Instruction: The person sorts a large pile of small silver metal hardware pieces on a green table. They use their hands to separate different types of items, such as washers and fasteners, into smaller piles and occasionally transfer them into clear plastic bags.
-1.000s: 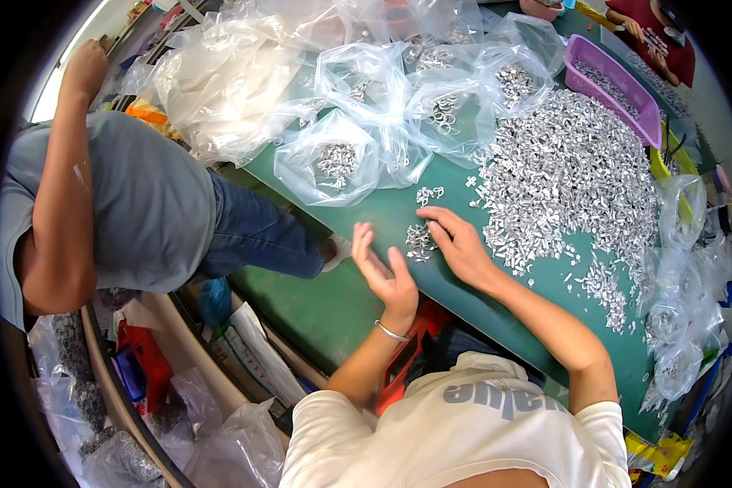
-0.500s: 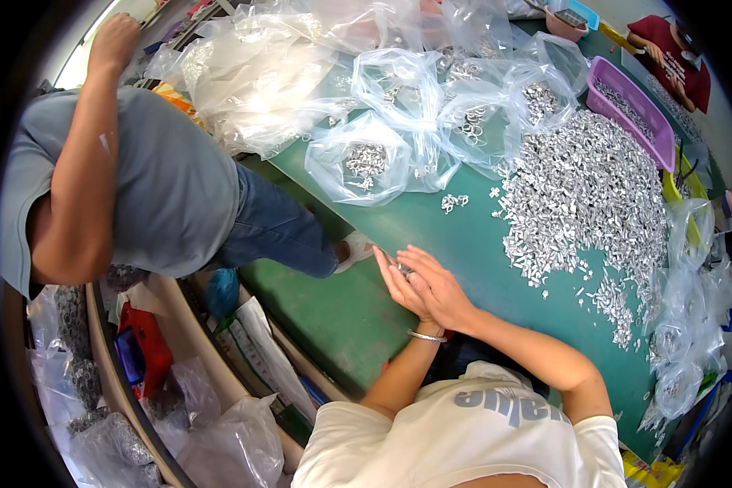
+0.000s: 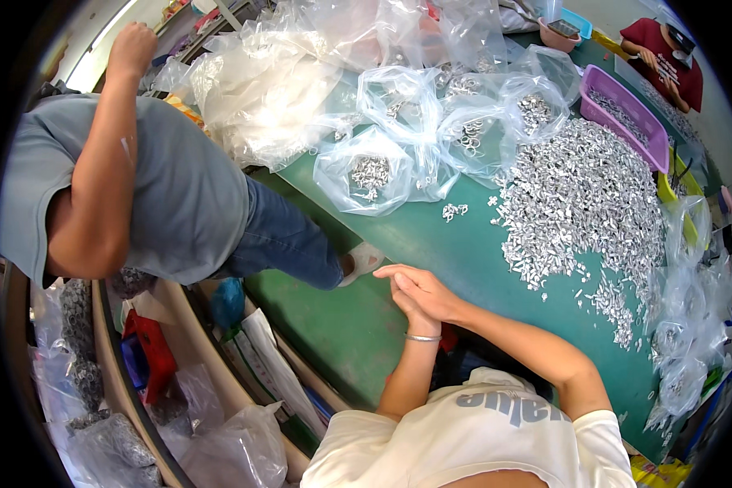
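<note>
My right hand (image 3: 428, 291) lies across my left hand (image 3: 403, 307), its fingers stretched out and flat. Most of the left palm and its fingers are covered, so whatever is between the palms is hidden. Both hands are held together over the left edge of the green table (image 3: 464, 252). A bracelet (image 3: 423, 337) circles my left wrist. Right of the hands spreads a large heap of small silver metal pieces (image 3: 577, 203). Closer to them is a small loose cluster of similar pieces (image 3: 455, 211).
Open clear plastic bags (image 3: 342, 183) with metal pieces stand at the back. A purple basket (image 3: 660, 154) sits beyond the heap. At left a person in a grey shirt (image 3: 179, 187) stands close to the table; another in dark red (image 3: 667, 65) works far right. Shelves with bags (image 3: 236, 455) line the lower left.
My right hand has closed down over the left; the silver bit visible between them before is now covered. The person at left has shifted slightly right in view.
</note>
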Available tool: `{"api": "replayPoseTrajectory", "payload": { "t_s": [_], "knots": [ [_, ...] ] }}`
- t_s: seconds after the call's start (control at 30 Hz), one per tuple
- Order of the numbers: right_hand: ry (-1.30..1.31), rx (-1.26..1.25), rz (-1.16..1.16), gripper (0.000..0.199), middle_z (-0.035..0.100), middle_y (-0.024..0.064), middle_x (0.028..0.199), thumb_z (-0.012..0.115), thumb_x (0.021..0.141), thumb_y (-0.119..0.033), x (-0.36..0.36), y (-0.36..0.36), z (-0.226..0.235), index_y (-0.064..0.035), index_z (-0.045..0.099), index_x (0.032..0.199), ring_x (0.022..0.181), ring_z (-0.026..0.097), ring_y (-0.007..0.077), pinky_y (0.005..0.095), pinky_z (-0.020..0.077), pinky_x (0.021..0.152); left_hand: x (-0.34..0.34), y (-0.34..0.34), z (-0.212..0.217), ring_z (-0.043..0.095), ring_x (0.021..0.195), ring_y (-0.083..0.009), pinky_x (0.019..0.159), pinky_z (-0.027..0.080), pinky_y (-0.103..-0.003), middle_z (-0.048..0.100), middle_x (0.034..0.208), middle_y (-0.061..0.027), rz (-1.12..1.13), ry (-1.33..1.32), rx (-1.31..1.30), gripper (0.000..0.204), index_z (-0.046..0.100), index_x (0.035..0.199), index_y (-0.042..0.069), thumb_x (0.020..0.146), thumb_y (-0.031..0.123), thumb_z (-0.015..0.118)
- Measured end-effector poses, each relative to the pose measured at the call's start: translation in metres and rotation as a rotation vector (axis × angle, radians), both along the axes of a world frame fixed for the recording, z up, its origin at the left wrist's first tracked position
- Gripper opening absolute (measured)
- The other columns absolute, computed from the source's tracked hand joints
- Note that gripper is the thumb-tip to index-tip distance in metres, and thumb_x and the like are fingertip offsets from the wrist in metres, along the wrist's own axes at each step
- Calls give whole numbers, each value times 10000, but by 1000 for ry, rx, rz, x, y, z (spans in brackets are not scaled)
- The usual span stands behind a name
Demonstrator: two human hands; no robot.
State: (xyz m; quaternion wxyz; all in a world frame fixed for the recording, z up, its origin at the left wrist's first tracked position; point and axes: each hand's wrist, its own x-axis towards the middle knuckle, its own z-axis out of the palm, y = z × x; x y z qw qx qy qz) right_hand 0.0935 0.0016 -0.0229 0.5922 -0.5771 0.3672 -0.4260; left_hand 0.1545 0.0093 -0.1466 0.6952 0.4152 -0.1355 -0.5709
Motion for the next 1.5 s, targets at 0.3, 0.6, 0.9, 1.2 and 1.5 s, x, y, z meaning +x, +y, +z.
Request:
{"api": "replayPoseTrajectory", "payload": {
  "t_s": [0.3,0.6,0.9,1.2,1.5],
  "knots": [
    [-234,108,-307,455,669,138,1045,366,1050,-337,-44,14,3,44,607,1112,986,635,203,333,478,926,35,-4,23,509,659,-146,559,416,-253,558,828,-72,135,956,262,195,561,905,62,1004,187,450],
    [-132,74,-495,381,668,102,935,393,1048,-251,-89,20,9,52,625,1028,878,622,157,296,489,840,56,-105,148,583,952,-216,869,528,-359,587,1031,-132,40,519,31,278,526,1170,-29,997,185,481],
    [-6,30,-554,299,658,75,995,444,1027,-209,-101,6,10,33,612,1078,934,612,146,299,478,867,30,-171,172,467,1205,-276,1065,344,-408,441,1364,-164,-99,65,-71,411,427,1274,-106,971,172,430],
    [706,-401,-579,370,494,202,1313,555,936,-196,-79,-52,-13,29,532,1229,1281,412,394,452,324,1090,0,-17,132,304,1396,-292,1161,237,-403,354,1473,-211,343,-478,-353,447,362,1390,-107,1000,109,336],
    [684,-496,-175,392,453,212,1382,516,963,-221,-41,-7,-15,44,523,1251,1363,344,380,472,272,1136,-12,-21,80,135,1436,-288,1181,121,-395,155,1533,-223,218,-286,-271,509,204,1447,-91,1025,183,286]
  ]
}}
